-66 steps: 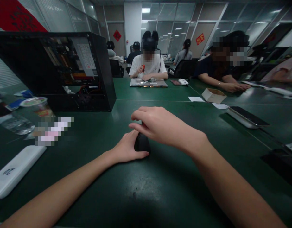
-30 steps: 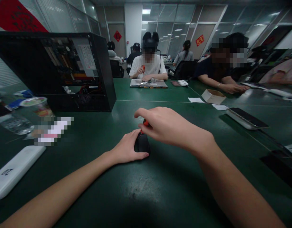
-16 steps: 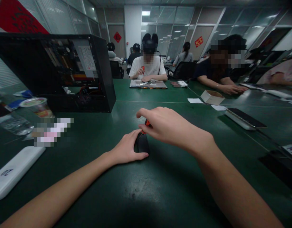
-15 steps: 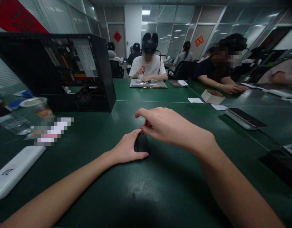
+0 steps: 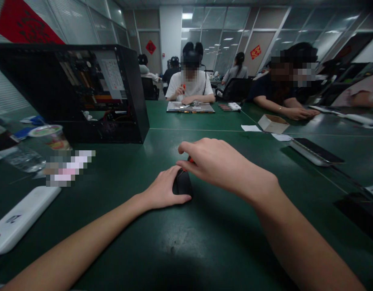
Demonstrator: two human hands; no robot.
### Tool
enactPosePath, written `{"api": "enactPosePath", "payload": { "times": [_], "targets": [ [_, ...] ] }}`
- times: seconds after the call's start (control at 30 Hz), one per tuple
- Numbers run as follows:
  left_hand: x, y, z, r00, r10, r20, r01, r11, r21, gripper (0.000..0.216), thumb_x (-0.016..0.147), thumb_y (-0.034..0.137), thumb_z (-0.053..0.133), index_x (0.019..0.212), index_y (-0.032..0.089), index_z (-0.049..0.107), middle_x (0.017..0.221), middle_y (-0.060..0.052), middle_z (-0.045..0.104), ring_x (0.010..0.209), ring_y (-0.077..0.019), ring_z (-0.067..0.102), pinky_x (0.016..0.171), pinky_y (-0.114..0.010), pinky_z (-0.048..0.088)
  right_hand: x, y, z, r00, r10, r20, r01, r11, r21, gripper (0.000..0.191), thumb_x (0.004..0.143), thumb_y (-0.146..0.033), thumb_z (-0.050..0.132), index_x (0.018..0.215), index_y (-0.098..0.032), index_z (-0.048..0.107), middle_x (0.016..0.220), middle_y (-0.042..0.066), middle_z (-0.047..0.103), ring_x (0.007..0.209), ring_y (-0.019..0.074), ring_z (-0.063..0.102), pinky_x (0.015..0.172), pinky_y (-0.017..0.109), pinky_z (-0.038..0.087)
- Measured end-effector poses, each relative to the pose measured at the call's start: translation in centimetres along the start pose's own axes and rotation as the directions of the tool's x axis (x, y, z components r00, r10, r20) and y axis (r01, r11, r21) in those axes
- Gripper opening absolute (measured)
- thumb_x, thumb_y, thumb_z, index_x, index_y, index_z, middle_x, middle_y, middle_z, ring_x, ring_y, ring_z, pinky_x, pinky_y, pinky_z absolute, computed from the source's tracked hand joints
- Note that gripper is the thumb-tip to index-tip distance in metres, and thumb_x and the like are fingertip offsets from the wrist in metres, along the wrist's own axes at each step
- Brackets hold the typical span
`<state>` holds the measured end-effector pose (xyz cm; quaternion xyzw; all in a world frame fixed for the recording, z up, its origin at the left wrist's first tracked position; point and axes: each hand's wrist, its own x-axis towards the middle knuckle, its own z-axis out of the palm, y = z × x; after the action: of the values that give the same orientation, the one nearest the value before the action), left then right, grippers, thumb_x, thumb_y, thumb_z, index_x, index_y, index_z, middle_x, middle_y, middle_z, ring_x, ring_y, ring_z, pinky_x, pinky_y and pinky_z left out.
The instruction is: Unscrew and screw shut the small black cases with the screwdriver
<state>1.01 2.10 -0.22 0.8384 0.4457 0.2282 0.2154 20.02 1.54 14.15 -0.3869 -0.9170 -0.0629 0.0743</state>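
A black computer mouse (image 5: 184, 186) lies on the green table, held from its left side by my left hand (image 5: 162, 186), with the thumb along the near end and the fingers at the far end. Above the far end is my right hand (image 5: 219, 163), closed around an orange-and-black screwdriver (image 5: 190, 159). Only a bit of the handle shows between thumb and fingers. The screwdriver's tip is hidden, so I cannot tell exactly where it meets the mouse.
An open black computer case (image 5: 140, 105) stands at the back left, near a plastic cup (image 5: 53, 137) and a bottle (image 5: 25, 159). A white device (image 5: 25, 220) lies at left. On the right are a small cardboard box (image 5: 273, 124) and a dark-topped slab (image 5: 316, 151). Co-workers sit opposite.
My right hand has turned slightly, and less of the screwdriver handle shows. The left hand stays on the mouse. The whole view has shifted a little.
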Motion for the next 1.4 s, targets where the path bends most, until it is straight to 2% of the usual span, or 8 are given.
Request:
{"api": "enactPosePath", "payload": {
  "times": [0.2, 0.37, 0.5, 0.6, 0.73, 0.97, 1.2, 1.4],
  "targets": [
    [0.01, 0.10, -0.11, 1.000, -0.001, -0.005, 0.001, 1.000, -0.011, 0.082, 0.072, 0.053, 0.082, 0.139, 0.021, 0.047, 0.140, -0.014, 0.059, 0.125, -0.0411, 0.057, 0.108, -0.056, 0.044, -0.19, 0.56, 0.07, 0.991, -0.134, 0.004, 0.132, 0.981, 0.140, 0.028, 0.096, -0.017, 0.057, 0.123, -0.017, 0.062, 0.112, 0.009, 0.072, 0.098, 0.0243, 0.067, 0.069, 0.030, 0.040],
    [0.08, 0.14, -0.18, 1.000, 0.029, -0.010, -0.029, 0.999, -0.026, 0.081, 0.071, 0.051, 0.083, 0.137, 0.021, 0.049, 0.142, -0.014, 0.058, 0.128, -0.0412, 0.055, 0.109, -0.056, 0.043, -0.44, 0.46, -0.01, 0.976, -0.220, 0.002, 0.217, 0.962, 0.164, 0.026, 0.095, -0.012, 0.054, 0.118, -0.018, 0.063, 0.112, 0.007, 0.069, 0.094, 0.0204, 0.064, 0.069, 0.029, 0.038],
    [0.06, -0.09, 0.02, 1.000, 0.019, -0.011, -0.019, 1.000, -0.008, 0.081, 0.072, 0.051, 0.082, 0.139, 0.019, 0.048, 0.141, -0.014, 0.058, 0.128, -0.0403, 0.056, 0.109, -0.055, 0.043, -0.12, 0.45, 0.19, 0.988, -0.153, -0.005, 0.153, 0.981, 0.123, 0.021, 0.098, -0.026, 0.058, 0.117, -0.018, 0.063, 0.112, 0.009, 0.070, 0.096, 0.0214, 0.065, 0.070, 0.029, 0.040],
    [0.02, -0.17, 0.09, 1.000, 0.005, -0.012, -0.005, 1.000, -0.003, 0.082, 0.073, 0.051, 0.081, 0.140, 0.019, 0.048, 0.140, -0.014, 0.059, 0.126, -0.0406, 0.057, 0.108, -0.056, 0.044, 0.22, 0.36, 0.25, 0.999, -0.054, -0.005, 0.054, 0.998, 0.045, 0.028, 0.100, -0.040, 0.056, 0.114, -0.016, 0.064, 0.105, 0.011, 0.072, 0.092, 0.0239, 0.068, 0.066, 0.030, 0.040],
    [0.01, -0.17, 0.03, 1.000, 0.021, 0.002, -0.021, 1.000, -0.007, 0.088, 0.072, 0.052, 0.082, 0.144, 0.019, 0.043, 0.146, -0.016, 0.055, 0.129, -0.0405, 0.055, 0.109, -0.056, 0.042, 0.40, 0.29, 0.19, 0.999, 0.045, -0.008, -0.045, 0.997, -0.060, 0.028, 0.101, -0.041, 0.054, 0.107, -0.016, 0.066, 0.090, 0.012, 0.073, 0.080, 0.0259, 0.070, 0.061, 0.030, 0.038],
    [0.05, -0.18, 0.12, 1.000, 0.016, -0.004, -0.016, 1.000, 0.008, 0.078, 0.073, 0.050, 0.082, 0.136, 0.018, 0.049, 0.133, -0.014, 0.062, 0.119, -0.0380, 0.060, 0.104, -0.053, 0.046, 0.19, 0.22, 0.15, 0.992, -0.126, -0.007, 0.127, 0.990, 0.058, 0.021, 0.097, -0.022, 0.058, 0.116, -0.017, 0.065, 0.104, 0.008, 0.074, 0.093, 0.0233, 0.069, 0.067, 0.030, 0.039],
    [-0.16, -0.13, 0.08, 1.000, -0.003, -0.002, 0.003, 0.999, 0.045, 0.081, 0.074, 0.056, 0.080, 0.138, 0.019, 0.048, 0.137, -0.016, 0.057, 0.122, -0.0394, 0.057, 0.104, -0.056, 0.046, -0.10, 0.62, -0.04, 0.994, -0.105, 0.022, 0.103, 0.992, 0.068, 0.015, 0.095, -0.022, 0.059, 0.107, -0.018, 0.068, 0.103, 0.007, 0.071, 0.089, 0.0209, 0.065, 0.065, 0.029, 0.033],
    [-0.18, -0.19, -0.02, 1.000, 0.019, -0.005, -0.018, 0.995, 0.099, 0.091, 0.074, 0.062, 0.079, 0.144, 0.018, 0.041, 0.134, -0.016, 0.060, 0.117, -0.0391, 0.061, 0.099, -0.054, 0.049, -0.38, 0.61, 0.04, 0.976, -0.216, 0.015, 0.212, 0.970, 0.122, 0.014, 0.095, -0.013, 0.054, 0.102, -0.018, 0.066, 0.104, 0.006, 0.065, 0.080, 0.0160, 0.058, 0.062, 0.029, 0.030]
  ]
}}
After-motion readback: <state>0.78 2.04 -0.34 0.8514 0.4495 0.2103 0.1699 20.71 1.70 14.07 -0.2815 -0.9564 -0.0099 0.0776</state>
